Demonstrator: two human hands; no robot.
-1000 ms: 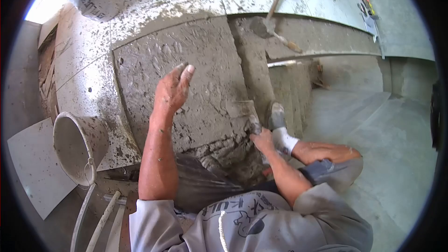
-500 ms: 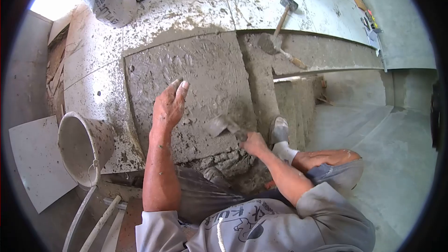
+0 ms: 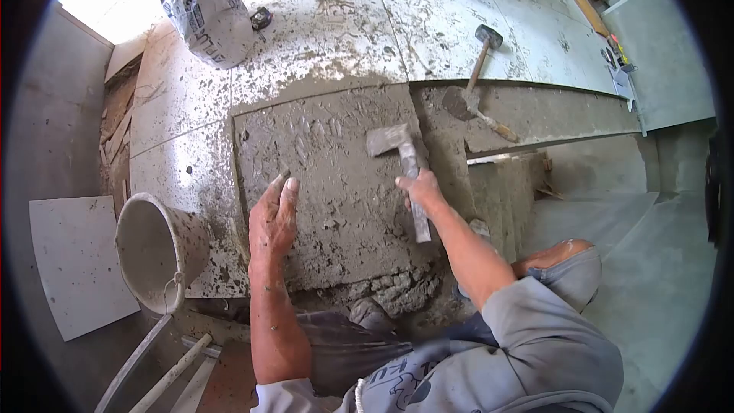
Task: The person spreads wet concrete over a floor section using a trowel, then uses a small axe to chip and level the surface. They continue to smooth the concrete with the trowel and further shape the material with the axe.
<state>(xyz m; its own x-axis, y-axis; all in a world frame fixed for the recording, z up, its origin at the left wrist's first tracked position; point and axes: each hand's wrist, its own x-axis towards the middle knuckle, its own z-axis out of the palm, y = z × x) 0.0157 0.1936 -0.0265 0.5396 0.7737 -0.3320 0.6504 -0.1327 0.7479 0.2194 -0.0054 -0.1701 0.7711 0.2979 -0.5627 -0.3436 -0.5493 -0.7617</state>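
My right hand (image 3: 420, 187) is wrapped round the handle of a mortar-caked hammer (image 3: 390, 138). Its broad head is above the upper right part of a square bed of wet grey mortar (image 3: 325, 222), and the handle end points back toward me. Over the left side of the bed, my left hand (image 3: 274, 214) has its fingers stretched forward, with mortar on the tips and nothing visible in it. Whether it touches the surface I cannot tell. Loose mortar (image 3: 397, 291) is heaped along the near edge by my legs.
Mud-spattered pale tiles (image 3: 313, 38) surround the bed. A club hammer (image 3: 485, 46) and a trowel (image 3: 462, 103) lie at the far right. On the left stands a tilted bucket (image 3: 195, 248); a paper sack (image 3: 202, 27) and tape measure (image 3: 261, 18) are behind. A stepped opening (image 3: 497, 191) is at right.
The hammer has gone from low over the near right of the bed to farther forward, its head now turned left. My left hand has shifted slightly nearer me. The view has tilted up.
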